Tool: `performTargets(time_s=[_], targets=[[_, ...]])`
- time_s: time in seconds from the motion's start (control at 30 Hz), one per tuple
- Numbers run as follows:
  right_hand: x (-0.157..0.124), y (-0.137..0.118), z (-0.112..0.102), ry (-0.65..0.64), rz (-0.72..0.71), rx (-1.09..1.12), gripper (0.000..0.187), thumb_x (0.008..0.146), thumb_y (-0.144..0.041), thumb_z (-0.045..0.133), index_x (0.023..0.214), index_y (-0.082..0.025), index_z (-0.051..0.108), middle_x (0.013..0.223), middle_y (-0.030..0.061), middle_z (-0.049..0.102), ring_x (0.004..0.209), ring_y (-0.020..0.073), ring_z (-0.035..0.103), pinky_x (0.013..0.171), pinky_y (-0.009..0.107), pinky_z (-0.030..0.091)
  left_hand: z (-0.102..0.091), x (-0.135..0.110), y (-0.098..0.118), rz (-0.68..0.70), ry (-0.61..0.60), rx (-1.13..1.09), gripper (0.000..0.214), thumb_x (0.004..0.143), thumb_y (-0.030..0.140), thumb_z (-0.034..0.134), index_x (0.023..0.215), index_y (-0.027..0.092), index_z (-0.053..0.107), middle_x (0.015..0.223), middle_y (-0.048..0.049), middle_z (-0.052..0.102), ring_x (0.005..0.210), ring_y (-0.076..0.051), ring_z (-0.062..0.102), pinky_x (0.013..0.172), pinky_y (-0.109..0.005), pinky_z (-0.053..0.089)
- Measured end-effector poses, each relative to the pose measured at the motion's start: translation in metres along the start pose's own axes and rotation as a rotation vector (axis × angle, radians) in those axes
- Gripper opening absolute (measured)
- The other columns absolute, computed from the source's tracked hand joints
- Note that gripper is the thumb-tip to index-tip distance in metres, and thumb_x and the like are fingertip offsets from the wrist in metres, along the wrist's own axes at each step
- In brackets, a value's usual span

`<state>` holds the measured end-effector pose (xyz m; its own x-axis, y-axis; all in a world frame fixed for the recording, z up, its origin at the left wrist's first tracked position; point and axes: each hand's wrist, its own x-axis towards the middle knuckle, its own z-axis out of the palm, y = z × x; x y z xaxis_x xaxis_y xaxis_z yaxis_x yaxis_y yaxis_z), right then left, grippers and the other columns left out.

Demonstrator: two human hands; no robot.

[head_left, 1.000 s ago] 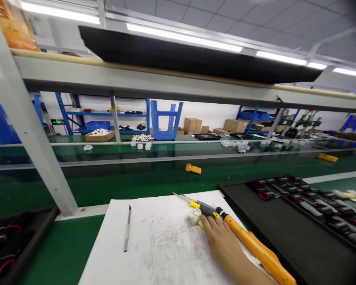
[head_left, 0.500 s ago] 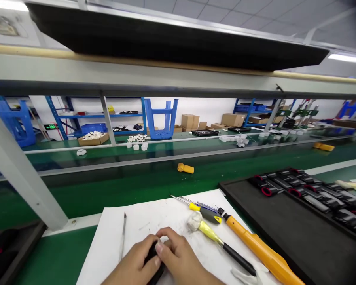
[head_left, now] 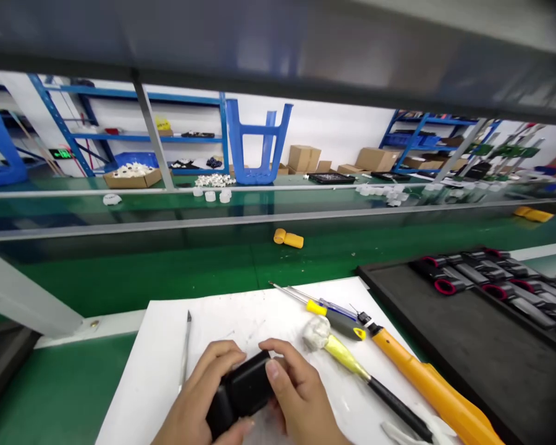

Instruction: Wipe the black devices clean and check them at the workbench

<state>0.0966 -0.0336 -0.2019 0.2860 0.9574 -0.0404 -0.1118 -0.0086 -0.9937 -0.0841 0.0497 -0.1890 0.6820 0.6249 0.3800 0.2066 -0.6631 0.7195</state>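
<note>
Between my two hands is a black plastic part [head_left: 248, 384], box-like at its upper end, tilted over the white sheet [head_left: 134, 364]. My left hand [head_left: 199, 395] wraps round its left side, thumb low and fingers along the back. My right hand [head_left: 301, 389] pinches its right end between thumb and fingers. The lower part of the piece is hidden by my left hand. To the left lies a thin pointed metal tool [head_left: 186, 346]. Right of my hands rests a mallet [head_left: 347, 358] with a wrapped white head, beside a yellow-and-grey screwdriver [head_left: 338, 318] and an orange electric screwdriver [head_left: 426, 377].
A dark tray [head_left: 445, 327] on the right holds several black-and-grey parts with red rings [head_left: 449, 286]. Beyond the sheet, a yellow part [head_left: 288, 238] lies on the green belt [head_left: 204, 266]. A metal post [head_left: 32, 296] stands at left, and a shelf beam [head_left: 278, 55] crosses overhead.
The black part has been raised and turned so that more of it shows. My right hand has shifted to its right end. The head view has tilted downward and come closer.
</note>
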Motion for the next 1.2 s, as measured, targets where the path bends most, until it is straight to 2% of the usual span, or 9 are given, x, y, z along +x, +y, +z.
performTargets(time_s=[0.1,0.2,0.43,0.63,0.73,0.93,1.1,1.2], targets=[[-0.003,0.003,0.001,-0.026,-0.028,-0.026,0.056,0.087,-0.068,0.060,0.120,-0.023,0.061,0.068,-0.0045,0.046,0.054,0.0103,0.040,0.050,0.023,0.033,0.000,0.002,0.017,0.094,0.056,0.117,0.041,0.084,0.015,0.055,0.122,0.028,0.055,0.119,-0.0068,0.059,0.108,-0.019,0.065,0.094,-0.027,0.058],[-0.005,0.007,-0.002,-0.051,-0.036,-0.058,0.050,0.084,-0.063,0.065,0.116,-0.025,0.062,0.073,-0.0023,0.052,0.063,0.0129,0.044,0.060,0.026,0.041,0.001,0.003,0.027,0.112,0.071,0.199,0.038,0.087,0.013,0.050,0.123,0.025,0.054,0.118,-0.0073,0.057,0.107,-0.017,0.064,0.093,-0.024,0.057],[-0.012,-0.001,-0.006,-0.130,-0.002,-0.003,0.047,0.085,-0.048,0.064,0.126,-0.027,0.057,0.079,-0.0009,0.056,0.062,0.0129,0.045,0.058,0.026,0.040,-0.003,0.002,0.027,0.192,0.052,0.231,0.033,0.092,0.012,0.049,0.124,0.021,0.052,0.118,-0.0070,0.054,0.107,-0.013,0.061,0.094,-0.018,0.053],[-0.015,-0.005,-0.007,-0.112,-0.009,-0.090,0.042,0.083,-0.038,0.065,0.122,-0.028,0.056,0.074,-0.0033,0.053,0.059,0.0121,0.043,0.058,0.026,0.042,-0.002,0.001,0.032,0.254,0.055,0.361,0.028,0.094,0.013,0.048,0.121,0.018,0.054,0.118,-0.0092,0.057,0.109,-0.017,0.061,0.088,-0.024,0.055],[-0.017,-0.005,-0.006,-0.093,0.017,-0.113,0.042,0.082,-0.037,0.065,0.122,-0.027,0.056,0.079,-0.0013,0.058,0.061,0.0131,0.046,0.061,0.028,0.044,0.000,0.001,0.034,0.259,0.062,0.413,0.029,0.092,0.010,0.049,0.119,0.019,0.055,0.115,-0.0097,0.061,0.106,-0.020,0.063,0.085,-0.028,0.057],[-0.018,-0.011,-0.003,-0.094,0.105,0.075,0.046,0.083,-0.035,0.060,0.127,-0.026,0.052,0.085,-0.0003,0.057,0.073,0.0160,0.050,0.069,0.031,0.045,0.009,0.000,0.038,0.204,0.099,0.434,0.030,0.092,0.011,0.051,0.121,0.016,0.056,0.120,-0.0107,0.058,0.104,-0.019,0.064,0.088,-0.029,0.057],[-0.017,-0.022,0.000,-0.098,0.197,0.123,0.048,0.078,-0.035,0.062,0.124,-0.026,0.050,0.084,-0.0013,0.053,0.074,0.0154,0.048,0.063,0.027,0.042,0.011,-0.004,0.036,0.239,0.057,0.512,0.034,0.092,0.013,0.055,0.126,0.012,0.053,0.125,-0.0131,0.054,0.112,-0.021,0.059,0.091,-0.030,0.056],[-0.015,-0.028,0.002,-0.076,0.224,0.116,0.047,0.075,-0.033,0.060,0.120,-0.025,0.051,0.082,-0.0018,0.054,0.073,0.0150,0.049,0.063,0.027,0.042,0.012,-0.004,0.040,0.201,0.057,0.506,0.032,0.092,0.012,0.054,0.124,0.013,0.053,0.122,-0.0119,0.054,0.110,-0.022,0.060,0.090,-0.032,0.056]])
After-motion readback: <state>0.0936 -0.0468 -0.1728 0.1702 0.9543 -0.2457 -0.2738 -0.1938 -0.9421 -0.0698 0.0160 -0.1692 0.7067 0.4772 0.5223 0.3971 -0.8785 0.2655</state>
